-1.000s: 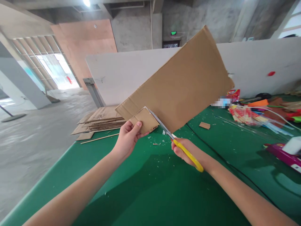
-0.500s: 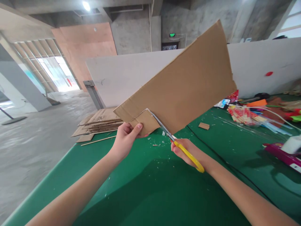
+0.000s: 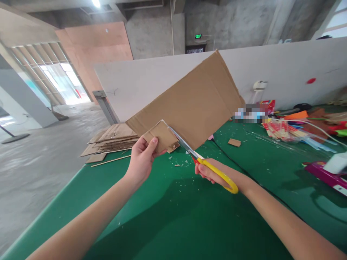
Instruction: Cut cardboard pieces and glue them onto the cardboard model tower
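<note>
A large brown cardboard sheet (image 3: 189, 97) is held up, tilted, above the green table. My left hand (image 3: 142, 155) is closed on its lower left part, thumb on top of a small flap (image 3: 162, 135) that a cut separates along two sides. My right hand (image 3: 210, 171) grips a pair of scissors (image 3: 217, 173) with yellow and red handles. The blades lie along the cut, their tips near the flap's upper corner; part of them is hidden by the cardboard. Behind the flap a bit of another cardboard edge shows.
Flat cardboard pieces (image 3: 114, 139) are stacked at the table's far left, beside a thin stick (image 3: 111, 161). A small cardboard scrap (image 3: 234, 142), a black cable (image 3: 233, 161), a purple device (image 3: 325, 175) and assorted craft materials (image 3: 287, 130) lie to the right. White board (image 3: 162, 79) stands behind.
The cardboard sheet has tipped away, its upper corner now lower and further left. Both hands have shifted slightly left, still holding the cardboard and scissors.
</note>
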`<state>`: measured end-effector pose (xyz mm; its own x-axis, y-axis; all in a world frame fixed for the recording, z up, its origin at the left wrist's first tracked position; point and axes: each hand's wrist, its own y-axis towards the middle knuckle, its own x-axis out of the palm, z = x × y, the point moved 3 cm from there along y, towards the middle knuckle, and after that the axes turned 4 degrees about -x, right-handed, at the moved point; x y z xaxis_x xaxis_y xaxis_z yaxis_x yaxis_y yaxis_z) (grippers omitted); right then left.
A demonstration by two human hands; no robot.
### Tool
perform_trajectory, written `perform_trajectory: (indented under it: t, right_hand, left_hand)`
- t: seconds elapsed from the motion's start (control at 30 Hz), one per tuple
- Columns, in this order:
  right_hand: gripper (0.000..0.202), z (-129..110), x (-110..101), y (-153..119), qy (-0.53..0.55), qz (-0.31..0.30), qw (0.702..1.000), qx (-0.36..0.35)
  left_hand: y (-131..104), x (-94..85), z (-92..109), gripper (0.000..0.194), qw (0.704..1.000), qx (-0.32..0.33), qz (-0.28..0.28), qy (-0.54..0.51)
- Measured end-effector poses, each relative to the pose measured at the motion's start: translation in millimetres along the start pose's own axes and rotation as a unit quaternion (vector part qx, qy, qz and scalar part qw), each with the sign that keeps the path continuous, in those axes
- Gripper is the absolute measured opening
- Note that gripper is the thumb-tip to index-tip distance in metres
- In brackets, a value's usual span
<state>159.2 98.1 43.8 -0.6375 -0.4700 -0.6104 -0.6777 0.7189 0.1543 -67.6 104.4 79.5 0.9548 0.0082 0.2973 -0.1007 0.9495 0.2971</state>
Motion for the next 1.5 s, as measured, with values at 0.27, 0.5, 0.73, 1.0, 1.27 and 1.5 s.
perform_trajectory:
  t: [0.27, 0.5, 0.73, 1.0, 1.27, 1.5]
  right_hand:
    - [0.060, -1.8, 1.7, -0.6, -0.031, 0.027, 0.999, 0.004]
    - [0.064, 0.6, 2.6, 0.4, -0.051, 0.031, 0.998, 0.007]
    - [0.063, -1.0, 8.6, 0.5, -0.049, 0.068, 0.997, -0.005]
    - [0.059, 0.0, 10.5, 1.9, -0.057, 0.089, 0.994, -0.019]
    - [0.056, 3.3, 12.5, 2.8, -0.078, 0.100, 0.992, -0.018]
    - [0.054, 6.0, 12.7, 5.7, -0.134, 0.108, 0.985, 0.005]
  left_hand:
    - [3.8, -2.7, 9.7, 0.034, 0.999, 0.043, 0.018, 0.008]
    - [8.0, -7.8, 11.7, 0.034, 0.997, 0.056, 0.003, 0.048]
    - [0.3, -5.6, 5.7, 0.032, 0.998, 0.038, -0.007, 0.054]
    - [-5.1, -2.2, -2.0, 0.035, 0.997, -0.002, -0.054, 0.053]
    - [-6.9, -2.0, -5.5, 0.036, 0.997, -0.013, -0.055, 0.048]
    - [-11.2, 3.9, -4.9, 0.033, 0.998, -0.034, -0.043, 0.022]
